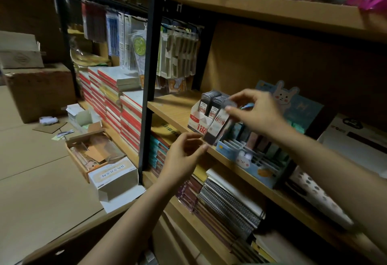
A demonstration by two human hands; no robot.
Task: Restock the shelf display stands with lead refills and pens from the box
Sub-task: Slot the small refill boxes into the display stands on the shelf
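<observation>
**Lead refills going into the stand, pen stand partly filled**

Both hands work at the middle shelf [167, 107]. The right hand [257, 114] pinches the top of a stack of lead refill packs [219, 126] between thumb and fingers, holding it tilted just in front of the small white display stand [199, 118]. The left hand [184, 156] steadies the stack's lower end with thumb and fingertips curled round it. The white stand already holds two rows of dark refill cases at its back, so this step looks well begun, with the held stack not yet seated. Just beside it, the blue rabbit display stand [261, 160] has some coloured items in its rear slots while several front slots show bare. An opened box [94, 153] lies on the floor; its contents are unclear
</observation>
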